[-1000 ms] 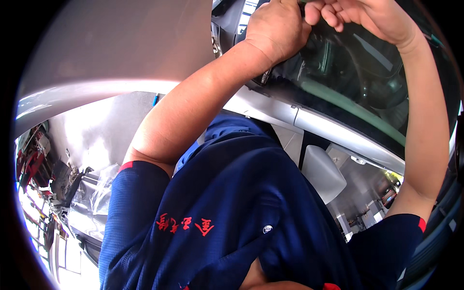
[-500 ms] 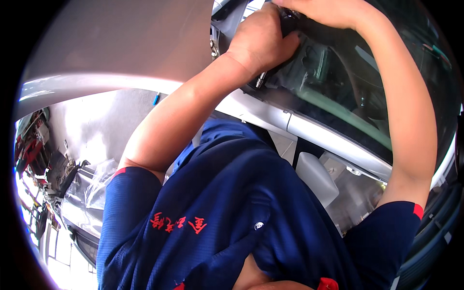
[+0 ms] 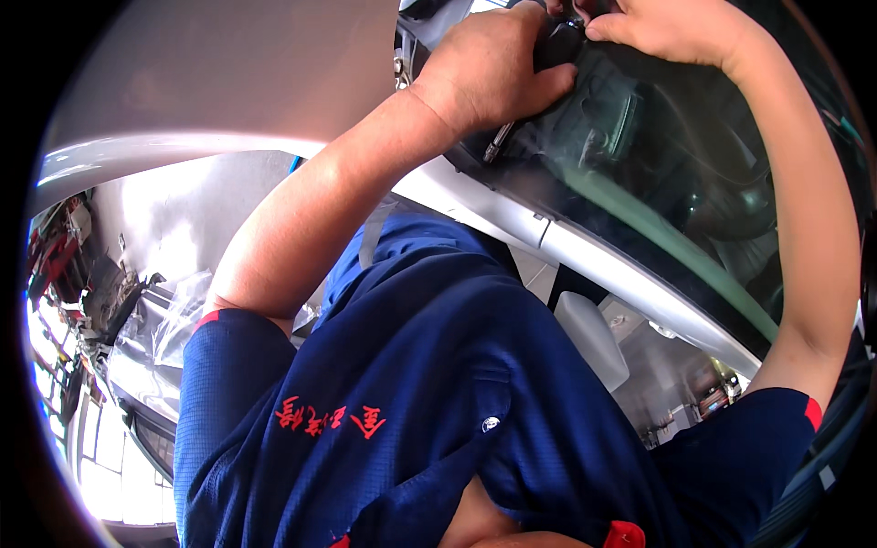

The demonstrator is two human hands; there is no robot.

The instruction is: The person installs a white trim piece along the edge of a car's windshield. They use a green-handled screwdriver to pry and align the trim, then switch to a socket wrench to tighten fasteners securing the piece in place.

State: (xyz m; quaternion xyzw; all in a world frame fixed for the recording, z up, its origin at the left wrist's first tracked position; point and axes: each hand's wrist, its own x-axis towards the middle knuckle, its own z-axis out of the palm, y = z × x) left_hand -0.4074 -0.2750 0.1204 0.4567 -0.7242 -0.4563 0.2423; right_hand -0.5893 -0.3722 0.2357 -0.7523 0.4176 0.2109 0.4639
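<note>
dark fitting (image 3: pixel 557 55) at the top edge of the car windscreen (image 3: pixel 658 183) is the thing both hands are on — it sits high in the view, just where the glass meets the pale roof panel (image 3: pixel 228 73). left hand (image 3: pixel 489 68) is clenched around the fitting's left side, fingers wrapped over it and thumb pressed underneath; a slim silver metal tool (image 3: pixel 498 142) pokes out below the palm, pointing down and to the left, so that hand seems to grip the tool as well, though how exactly is hidden by the fingers. right hand (image 3: pixel 667 27) comes in from the right and pinches the fitting's upper right corner with its fingertips; its grasp is partly cut off by the top of the view, so the full hold cannot be told. the two hands are close together, almost touching above the fitting.

below them runs a silver roof pillar (image 3: pixel 566 247) slanting down to the right along the edge of the glass. a white side mirror (image 3: pixel 594 338) shows beneath the pillar. the person's navy work shirt (image 3: pixel 438 411) with red trim fills the lower middle. at far left, clear plastic sheeting (image 3: pixel 174 320) lies over cluttered workshop gear, bright with daylight.
</note>
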